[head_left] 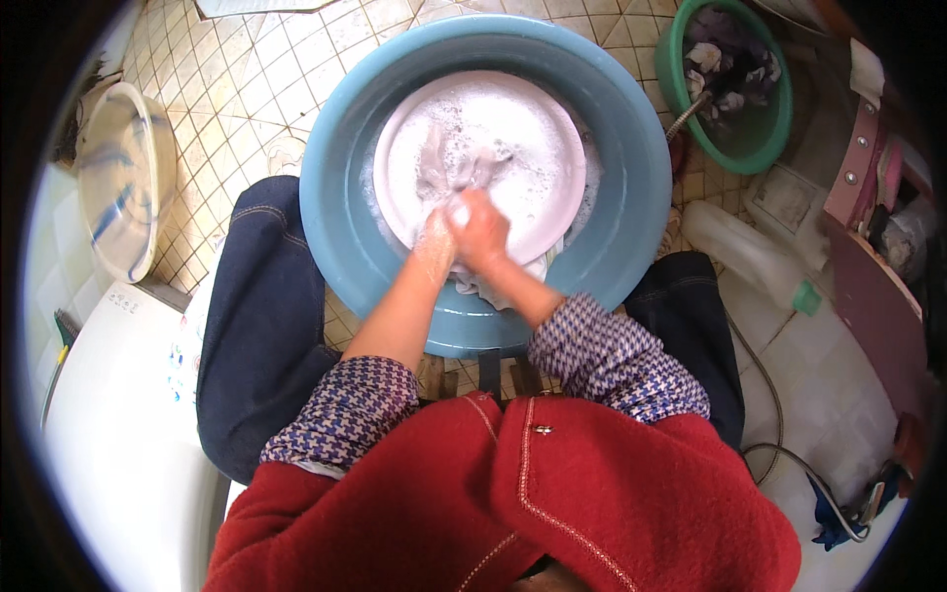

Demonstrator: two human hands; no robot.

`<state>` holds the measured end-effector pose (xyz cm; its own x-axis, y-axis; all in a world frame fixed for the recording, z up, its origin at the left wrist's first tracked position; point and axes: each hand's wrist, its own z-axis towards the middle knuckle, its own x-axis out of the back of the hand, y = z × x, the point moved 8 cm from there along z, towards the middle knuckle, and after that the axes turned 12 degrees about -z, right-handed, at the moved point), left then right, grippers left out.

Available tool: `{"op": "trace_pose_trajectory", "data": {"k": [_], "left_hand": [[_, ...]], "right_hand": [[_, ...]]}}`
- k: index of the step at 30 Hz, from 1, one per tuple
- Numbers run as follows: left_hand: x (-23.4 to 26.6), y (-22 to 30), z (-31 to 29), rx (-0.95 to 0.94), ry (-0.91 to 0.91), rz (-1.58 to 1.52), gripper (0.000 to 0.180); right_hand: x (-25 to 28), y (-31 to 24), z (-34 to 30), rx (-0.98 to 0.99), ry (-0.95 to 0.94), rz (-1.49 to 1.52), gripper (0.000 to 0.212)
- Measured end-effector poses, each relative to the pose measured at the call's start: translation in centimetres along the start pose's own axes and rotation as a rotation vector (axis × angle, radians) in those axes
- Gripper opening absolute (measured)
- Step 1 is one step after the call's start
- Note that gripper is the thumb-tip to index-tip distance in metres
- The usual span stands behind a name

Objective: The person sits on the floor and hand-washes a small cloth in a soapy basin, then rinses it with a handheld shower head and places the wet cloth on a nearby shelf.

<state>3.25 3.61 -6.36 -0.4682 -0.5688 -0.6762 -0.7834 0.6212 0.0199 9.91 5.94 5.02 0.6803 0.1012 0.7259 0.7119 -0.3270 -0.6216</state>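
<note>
Scrubbing a wet white cloth (472, 170) is the work in hand: both hands meet over a pale pink washboard (533, 128) that lies inside a big blue basin (345, 227) on the tiled floor (227, 79). The left hand (436, 240) is closed around a bunch of the cloth and foamy with suds; the right hand (483, 229) is also curled shut on the same fabric, pressed up against the left. The cloth trails from the fists up across the soapy middle of the board, and another fold of it hangs over the board's near edge, just below the wrists.

To do this well, I judge the fabric should stay bunched tight between the two fists so they rub against each other, with the rest kept flat on the board and well soaped. Pressing down and away from the body would keep the suds in the basin rather than on the dark trousers (261, 316) at either side. The checked sleeves (612, 355) are pushed up clear of the water, and are best kept there.

A green tub (681, 89) holding more dark and light laundry stands beyond the basin to the right. A white bowl with blue streaks (123, 178) sits off to the left, and a pale plastic jug (740, 252) lies on the floor to the right.
</note>
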Motion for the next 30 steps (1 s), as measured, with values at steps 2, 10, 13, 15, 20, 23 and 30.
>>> {"op": "trace_pose_trajectory", "data": {"k": [2,10,13,15,20,23,30], "left_hand": [[2.4,-1.9,0.0,0.081,0.391,-0.131,0.028],[3.7,-0.9,-0.5,0.024,0.472,-0.298,0.043],[4.8,-0.7,0.3,0.033,0.333,-0.249,0.041],[3.3,-1.0,1.0,0.110,0.043,-0.229,0.040],[1.9,-1.5,1.0,0.036,0.175,-0.095,0.035],[0.5,-2.3,0.4,-0.021,0.386,-0.089,0.030],[1.1,-1.6,-1.0,0.217,0.308,-0.079,0.031]], "right_hand": [[0.0,3.7,3.2,-0.023,-0.070,-0.298,0.030],[-1.8,12.2,3.5,-0.510,0.093,-0.080,0.066],[-3.0,5.4,0.0,-0.285,-0.043,0.294,0.062],[-2.1,1.1,-3.2,-0.118,-0.183,0.327,0.054],[0.1,-1.3,1.1,0.012,-0.272,-0.032,0.023],[2.9,-0.5,5.2,-0.024,-0.049,-0.221,0.016],[0.2,-1.0,-0.3,-0.007,-0.080,0.102,0.018]]}}
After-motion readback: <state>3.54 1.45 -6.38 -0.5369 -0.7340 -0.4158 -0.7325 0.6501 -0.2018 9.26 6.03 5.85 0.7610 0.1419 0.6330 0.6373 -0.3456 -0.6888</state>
